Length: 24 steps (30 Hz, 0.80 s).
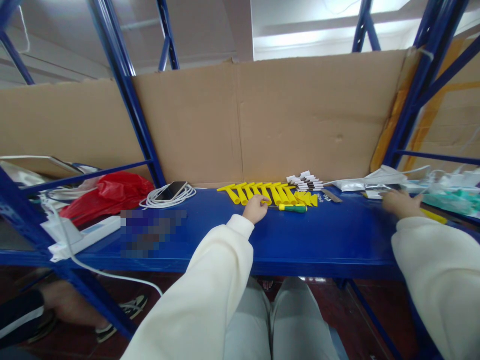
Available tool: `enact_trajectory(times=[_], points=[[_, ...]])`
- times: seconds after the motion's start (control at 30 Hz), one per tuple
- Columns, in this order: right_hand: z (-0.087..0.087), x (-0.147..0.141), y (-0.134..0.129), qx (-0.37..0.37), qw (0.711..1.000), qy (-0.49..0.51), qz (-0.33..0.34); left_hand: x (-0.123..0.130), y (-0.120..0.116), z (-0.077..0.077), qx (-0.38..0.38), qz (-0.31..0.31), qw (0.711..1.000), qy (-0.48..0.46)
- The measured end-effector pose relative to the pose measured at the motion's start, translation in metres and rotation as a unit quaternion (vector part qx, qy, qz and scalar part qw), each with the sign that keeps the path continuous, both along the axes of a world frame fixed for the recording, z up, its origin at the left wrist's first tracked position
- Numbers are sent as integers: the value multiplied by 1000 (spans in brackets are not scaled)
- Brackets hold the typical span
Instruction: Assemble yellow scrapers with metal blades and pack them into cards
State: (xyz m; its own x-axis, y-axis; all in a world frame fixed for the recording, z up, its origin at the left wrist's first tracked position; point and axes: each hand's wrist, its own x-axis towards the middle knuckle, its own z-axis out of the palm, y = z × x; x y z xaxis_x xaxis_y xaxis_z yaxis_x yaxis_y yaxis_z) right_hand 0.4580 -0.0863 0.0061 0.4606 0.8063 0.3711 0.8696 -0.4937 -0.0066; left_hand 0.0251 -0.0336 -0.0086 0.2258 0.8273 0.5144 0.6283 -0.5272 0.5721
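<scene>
Head view: your left grip (256, 209) is at the yellow T-shaped parts (278, 193) rowed along the rear of the blue bench (318, 242); you cannot tell whether it holds one. Your right grip (403, 204), near the white packet (375, 179), is blurred, state indeterminate.

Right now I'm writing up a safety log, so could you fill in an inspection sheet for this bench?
Surface: blue shelf top; a patch at left is pixelated.
Job's things: row of yellow tubular pieces, flat yellow pieces, green-and-yellow screwdriver, white parts behind.
Clutter: red plastic bag, phone, silvery packet.
Hands: left hand at the yellow row, right hand blurred near the packet; both grips unclear.
Cables: coiled white cable around the phone; white cord hanging past the front edge.
Surroundings: cardboard panel behind; another person's leg lower left.
</scene>
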Motion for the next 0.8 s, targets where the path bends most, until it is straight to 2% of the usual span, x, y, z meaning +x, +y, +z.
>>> enact_trajectory(times=[0.1,0.23,0.3,0.4,0.5,0.6,0.67,0.73,0.8], points=[[19,-27,0,-29,1000,-1,5,0,2,-1,-1,3,1000,-3],[48,-78,3,-39,999,17,34,1,2,-2,-10,11,1000,-5],[58,-102,8,-22,997,28,65,1,3,-1,-10,17,1000,-13],[64,-133,20,61,988,51,136,1,4,-1,-6,41,999,-34],[57,-159,33,149,964,88,202,-3,5,1,11,109,992,-60],[39,-180,41,182,942,140,245,-12,6,4,6,208,975,-73],[23,-186,44,169,932,164,276,-18,7,5,-34,255,965,-53],[8,-186,45,129,918,188,324,-23,8,6,-80,271,959,-18],[-3,-180,45,112,907,216,344,-26,8,5,-126,283,951,4]])
